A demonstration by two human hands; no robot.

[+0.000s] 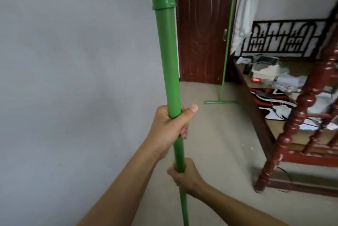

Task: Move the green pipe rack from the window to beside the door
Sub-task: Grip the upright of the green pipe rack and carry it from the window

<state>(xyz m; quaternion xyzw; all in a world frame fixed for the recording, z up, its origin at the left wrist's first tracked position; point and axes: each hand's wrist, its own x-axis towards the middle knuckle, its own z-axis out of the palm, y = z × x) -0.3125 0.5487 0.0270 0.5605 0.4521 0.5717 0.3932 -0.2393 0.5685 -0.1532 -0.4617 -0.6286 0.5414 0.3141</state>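
Observation:
The green pipe rack (pixel 167 57) fills the middle of the view: a near upright post, an elbow joint at the top, a crossbar running away to a far post with a T-shaped foot on the floor near the door (pixel 203 33). My left hand (pixel 169 126) is wrapped around the near post at mid height. My right hand (pixel 184 176) grips the same post lower down. The near post's foot is out of view.
A grey wall runs along the left. The dark brown wooden door stands at the far end. A red turned-wood bed frame (pixel 296 115) with clutter on it fills the right. A white cloth (pixel 245 9) hangs by the far post. Beige floor lies between.

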